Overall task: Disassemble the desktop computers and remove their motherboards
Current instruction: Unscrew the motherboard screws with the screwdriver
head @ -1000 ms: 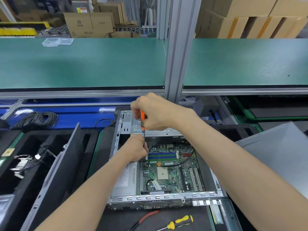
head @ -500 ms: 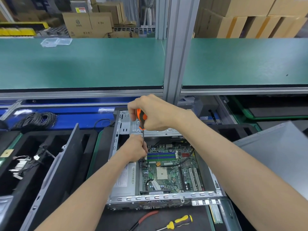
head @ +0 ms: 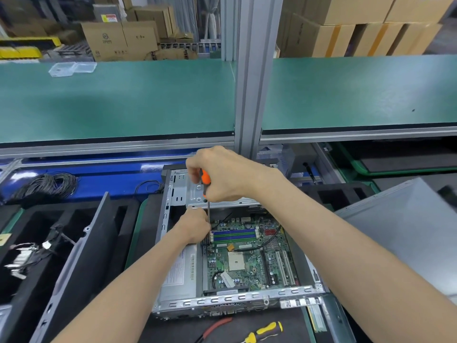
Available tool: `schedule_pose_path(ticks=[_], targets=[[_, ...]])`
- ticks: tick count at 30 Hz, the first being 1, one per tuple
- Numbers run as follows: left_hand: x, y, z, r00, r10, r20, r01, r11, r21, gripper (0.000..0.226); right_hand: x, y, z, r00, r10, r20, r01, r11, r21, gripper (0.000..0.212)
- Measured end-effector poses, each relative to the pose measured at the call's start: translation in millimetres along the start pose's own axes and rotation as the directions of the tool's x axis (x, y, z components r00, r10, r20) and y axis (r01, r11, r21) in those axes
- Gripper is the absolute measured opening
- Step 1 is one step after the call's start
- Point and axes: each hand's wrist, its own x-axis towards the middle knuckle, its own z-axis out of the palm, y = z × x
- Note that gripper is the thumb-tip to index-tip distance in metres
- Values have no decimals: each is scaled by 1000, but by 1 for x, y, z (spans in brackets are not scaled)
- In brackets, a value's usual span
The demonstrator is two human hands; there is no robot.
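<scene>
Motherboard (head: 249, 256) sits bolted in the open case (head: 237, 299) on the desk; right hand (head: 222, 177) keeps gripping the orange screwdriver (head: 205, 178), left hand (head: 195, 225) pinching its shaft, barely shifted — screw's still turning out.

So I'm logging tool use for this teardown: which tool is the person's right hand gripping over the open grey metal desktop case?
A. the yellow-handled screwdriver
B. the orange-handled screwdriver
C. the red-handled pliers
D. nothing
B: the right hand wraps the orange-handled screwdriver, its shaft pointing down at the green motherboard, while the left hand steadies the shaft near the tip; the yellow-handled screwdriver lies in front of the case.
</scene>
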Motion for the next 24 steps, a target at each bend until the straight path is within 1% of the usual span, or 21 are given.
schedule_pose_path(ticks=[1,3,4,6,7,8,9,10,12,13,15,17,18,19,21,22,23,24], targets=[[2,0,1,1000,-2,23,1,1000,27,28,1,1,1,998,34,-50,-37,998,-59,14],[6,-2,3,995,-44,91,41,999,33,27,1,2,2,986,114,-119,-137,969,-207,32],[9,-3,2,988,-61,141,56,998,41,29,2,1,2,984,120,-130,-148,960,-236,32],[13,-1,-1,961,-69,269,29,988,150,34,5,0,1,994,75,-85,-90,979,-185,18],[16,-1,-2,941,-99,323,40,982,184,36,6,1,0,998,43,-53,-51,986,-160,7],[20,-1,-2,928,-131,350,58,976,211,37,6,-1,-1,1000,18,-20,-21,989,-149,4],[20,2,-3,915,-146,375,57,970,238,37,5,0,-2,1000,-6,5,6,992,-126,12],[20,4,-3,908,-136,397,24,962,273,38,5,-1,-4,999,-15,34,19,995,-96,18],[23,6,-2,898,-121,422,-31,942,335,38,3,-2,-6,997,-50,61,52,998,-37,22],[24,7,-2,897,-116,427,-48,934,354,38,2,-1,-5,997,-60,56,61,998,-27,20],[28,6,2,899,-86,428,-83,929,361,37,2,0,-1,1000,-16,-7,16,998,-68,11],[31,5,6,901,-89,424,-73,934,350,39,1,0,2,993,84,-82,-97,981,-168,30],[30,6,6,906,-105,410,-49,937,346,40,2,1,3,987,116,-111,-137,969,-205,33],[30,7,7,910,-122,397,-14,946,325,40,3,1,3,984,115,-134,-142,966,-214,31],[35,5,10,917,-137,374,30,960,279,39,3,2,2,993,61,-96,-76,984,-163,16],[33,7,9,922,-123,368,17,961,277,39,1,3,1,998,27,-48,-34,989,-144,5],[35,7,9,912,-114,395,-4,959,284,39,-1,3,-2,1000,-3,-10,2,993,-120,6],[38,5,10,894,-107,434,-28,956,292,40,-3,4,-3,999,-29,27,31,995,-90,14]])
